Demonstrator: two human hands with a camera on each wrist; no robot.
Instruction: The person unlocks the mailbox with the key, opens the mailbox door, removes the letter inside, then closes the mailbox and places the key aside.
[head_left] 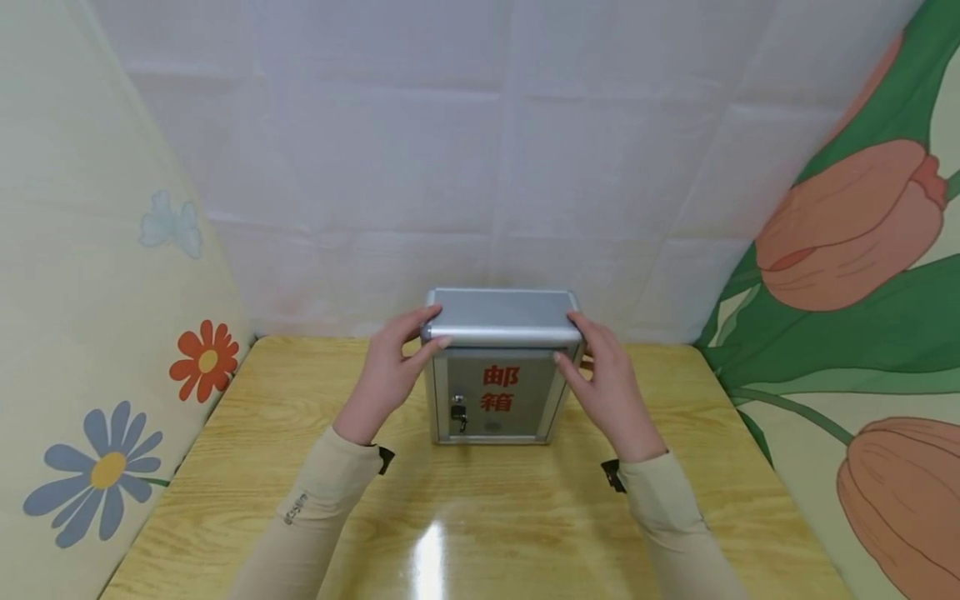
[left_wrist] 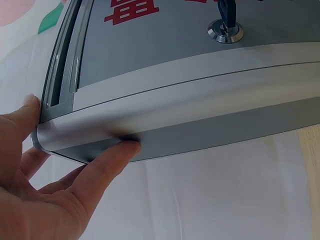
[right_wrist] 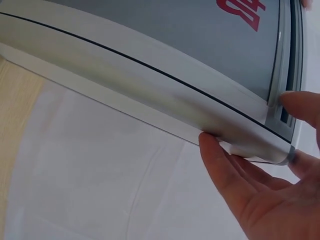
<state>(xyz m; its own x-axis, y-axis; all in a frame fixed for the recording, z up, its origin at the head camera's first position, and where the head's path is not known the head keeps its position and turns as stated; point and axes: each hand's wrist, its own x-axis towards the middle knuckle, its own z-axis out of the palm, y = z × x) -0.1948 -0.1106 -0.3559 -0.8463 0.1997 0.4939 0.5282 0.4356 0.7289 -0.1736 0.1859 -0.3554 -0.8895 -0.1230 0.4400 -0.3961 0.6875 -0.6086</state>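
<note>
A silver-grey metal mailbox with red characters on its front door stands upright on the wooden table. In its small lock, at the door's left side, sits a dark-headed key. My left hand grips the mailbox's upper left corner, thumb on the front edge and a fingertip on the top. At the upper right corner my right hand holds on, its thumb against the front and its index finger on the top edge. Both wrist views show fingers bent about these corners. The mailbox's back is hidden.
The yellow wood-grain table reaches back to a white cloth hanging behind the mailbox. A flower-patterned panel stands at the left, and a tulip-patterned one at the right.
</note>
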